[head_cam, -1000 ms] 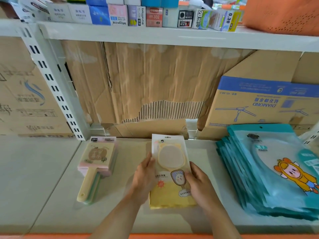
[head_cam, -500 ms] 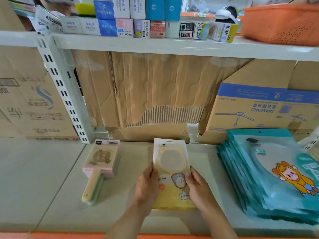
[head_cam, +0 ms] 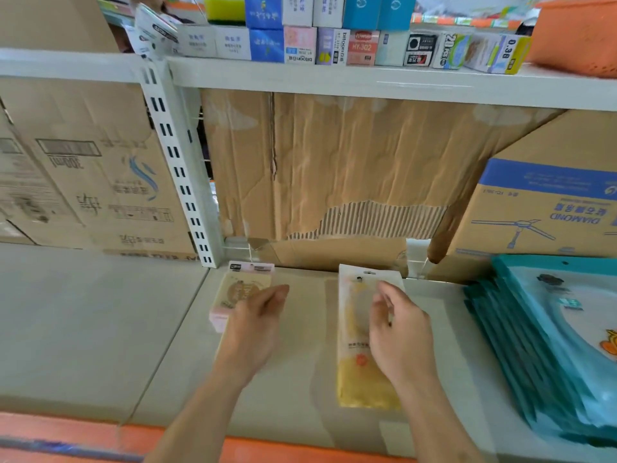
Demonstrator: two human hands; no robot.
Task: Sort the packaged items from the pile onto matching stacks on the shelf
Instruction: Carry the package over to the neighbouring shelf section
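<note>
A: State the position of the yellow packet [head_cam: 362, 369] relative to the hands.

B: The packet lies flat on the grey shelf [head_cam: 100, 329], under and just left of the right hand [head_cam: 397, 332]. The right hand hovers above its upper half, fingers loosely curled and spread, gripping nothing. Contact between fingertips and packet cannot be determined. The left hand [head_cam: 255, 325] is well apart from the packet, to its left, fingers relaxed and holding nothing; it overlaps the pink-edged stack [head_cam: 240, 289] near the upright post.

A: Orientation?

B: The long axis runs front to back. The hang-hole end points toward the cardboard [head_cam: 334, 168] at the rear; the yellow end points toward the orange shelf edge.

A: Appearance?

B: White upper part, clear window partly hidden by the hand, yellow lower part with a small red-orange mark. The print is blurred. A stack of teal bags [head_cam: 541, 345] lies to the right, apart from it.
</note>
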